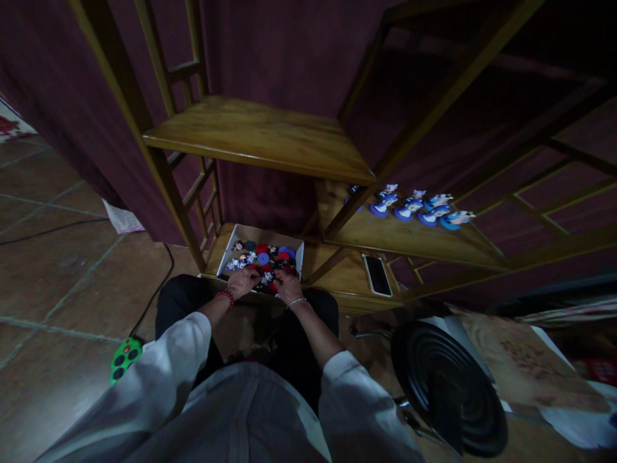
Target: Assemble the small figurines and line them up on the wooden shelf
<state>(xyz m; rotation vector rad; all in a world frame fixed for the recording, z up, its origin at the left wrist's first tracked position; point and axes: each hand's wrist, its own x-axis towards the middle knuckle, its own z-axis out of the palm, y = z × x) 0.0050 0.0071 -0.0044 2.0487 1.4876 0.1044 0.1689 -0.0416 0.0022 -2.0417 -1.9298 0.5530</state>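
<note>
Blue-and-white figurines (409, 209) stand shelved; multicoloured figurines (243, 260) lie in a white cardboard box (299, 260), left hand (242, 281), right hand (288, 285) inside, fingers' grip unclear.

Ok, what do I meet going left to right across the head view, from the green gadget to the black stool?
Green gadget → left hand → figurine → right hand → phone → black stool.

No writing, brand, number or sign can be read, neither on the toys (263, 258) in the box (300, 258) at the left hand (243, 281) and right hand (288, 286), nor on the figures (409, 209) to their right.
</note>
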